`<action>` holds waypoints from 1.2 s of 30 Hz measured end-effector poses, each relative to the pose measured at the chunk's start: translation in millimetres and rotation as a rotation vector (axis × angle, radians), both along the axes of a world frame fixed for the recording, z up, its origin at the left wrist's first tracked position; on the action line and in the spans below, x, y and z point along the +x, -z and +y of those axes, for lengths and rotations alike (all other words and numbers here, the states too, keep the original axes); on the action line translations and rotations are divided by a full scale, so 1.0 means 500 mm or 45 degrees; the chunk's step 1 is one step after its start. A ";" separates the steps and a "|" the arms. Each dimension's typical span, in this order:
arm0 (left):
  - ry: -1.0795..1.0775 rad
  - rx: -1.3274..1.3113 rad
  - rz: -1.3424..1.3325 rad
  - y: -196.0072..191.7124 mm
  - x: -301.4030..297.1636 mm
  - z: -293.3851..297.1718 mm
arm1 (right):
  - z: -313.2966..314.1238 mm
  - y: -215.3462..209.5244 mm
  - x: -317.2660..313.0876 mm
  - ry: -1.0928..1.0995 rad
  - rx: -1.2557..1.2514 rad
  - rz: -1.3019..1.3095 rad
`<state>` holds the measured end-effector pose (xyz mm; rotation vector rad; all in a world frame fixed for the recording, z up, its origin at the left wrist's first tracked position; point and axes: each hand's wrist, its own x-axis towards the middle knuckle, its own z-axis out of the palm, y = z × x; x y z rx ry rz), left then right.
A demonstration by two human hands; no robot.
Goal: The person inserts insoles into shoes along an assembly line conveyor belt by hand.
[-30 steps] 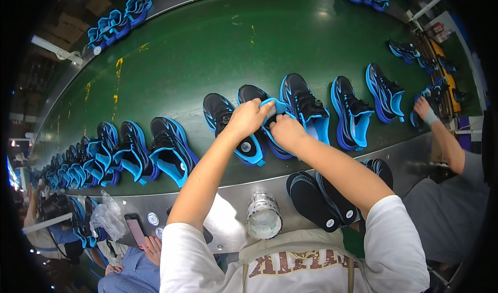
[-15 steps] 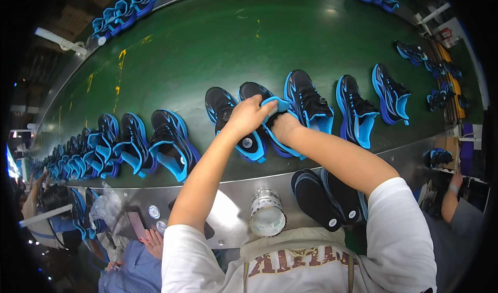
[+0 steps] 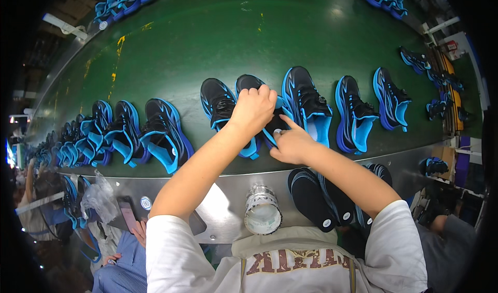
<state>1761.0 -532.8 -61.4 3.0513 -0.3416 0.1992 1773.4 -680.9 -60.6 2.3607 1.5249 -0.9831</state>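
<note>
A black-and-blue sneaker (image 3: 251,82) lies on the green belt, toe away from me. My left hand (image 3: 255,108) is closed over its tongue and opening, knuckles up, covering much of the upper. At its heel, my right hand (image 3: 294,143) has the index finger and thumb stretched apart around a black insole (image 3: 269,136) with a white round sticker. The other right fingers are curled under and partly hidden. To the left, beside my left hand, is a similar sneaker (image 3: 217,97); another sneaker (image 3: 304,93) stands just right of my right hand.
More sneakers (image 3: 161,124) line the belt (image 3: 207,38) on the left, others on the right. On the metal ledge (image 3: 218,210) stand a whitish-crusted jar (image 3: 263,213) and black insoles (image 3: 312,197). A seated person's hand is near a phone (image 3: 126,213) at lower left.
My right hand has come out of the shoe toward its heel, with the index finger now extended. My left fingers have curled over the tongue. The shoes at left sit slightly further left.
</note>
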 end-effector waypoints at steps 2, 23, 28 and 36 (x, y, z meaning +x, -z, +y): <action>0.004 0.045 -0.001 0.015 -0.002 0.012 | -0.048 0.015 -0.030 0.135 0.546 -0.139; -0.523 -1.593 0.484 -0.113 -0.022 0.065 | -0.312 -0.010 -0.258 0.863 0.917 -0.352; -0.543 -2.440 0.176 -0.156 -0.043 0.031 | -0.410 -0.034 -0.351 0.953 0.593 -0.342; 0.048 -0.676 -0.015 -0.081 0.011 -0.173 | -0.458 -0.053 -0.370 1.072 0.718 -0.216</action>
